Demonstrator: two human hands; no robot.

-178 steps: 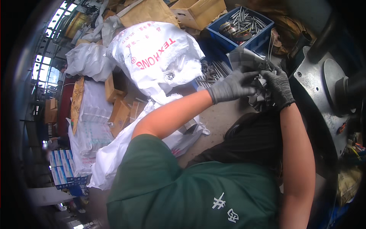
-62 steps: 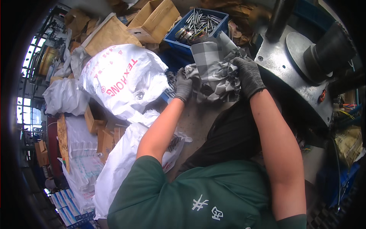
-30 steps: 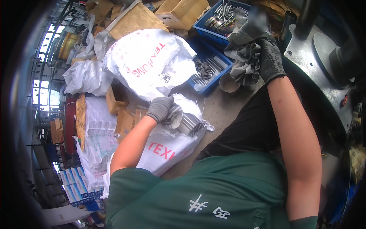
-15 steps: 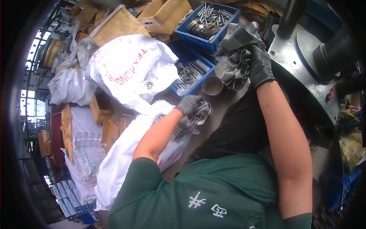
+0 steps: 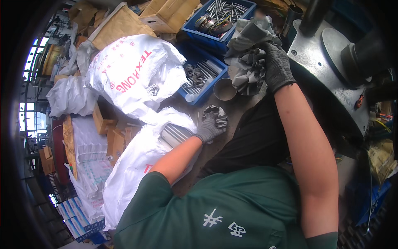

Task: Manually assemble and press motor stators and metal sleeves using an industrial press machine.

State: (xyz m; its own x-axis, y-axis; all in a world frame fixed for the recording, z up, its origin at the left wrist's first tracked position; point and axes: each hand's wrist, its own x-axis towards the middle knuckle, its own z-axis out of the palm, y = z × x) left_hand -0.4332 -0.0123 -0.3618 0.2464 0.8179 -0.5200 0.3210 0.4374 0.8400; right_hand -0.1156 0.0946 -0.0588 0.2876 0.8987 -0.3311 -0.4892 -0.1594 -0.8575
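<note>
My left hand [image 5: 210,128], in a dark grey knitted glove, closes around a small ridged grey piece [image 5: 222,118], just right of the white woven sack [image 5: 137,162]. Ridged grey metal-looking blocks [image 5: 174,135] show in that sack's mouth. Farther out on the right, my right hand [image 5: 277,64], gloved alike, has its fingers bent over a cluster of ridged grey pieces [image 5: 248,72]; its fingertips are partly hidden. A short open metal tube [image 5: 225,89] stands beside this cluster.
Blue bins hold metal shafts [image 5: 213,39] and smaller rods [image 5: 199,89]. Another white sack [image 5: 137,70] lies left of them. A steel machine plate with a round post [image 5: 306,54] stands at the right. Cardboard boxes [image 5: 170,14] are at the back.
My left hand has come back toward me and slightly right, away from the blue bin, with the grey piece. The sack's mouth now shows more blocks. My right hand stays on the cluster.
</note>
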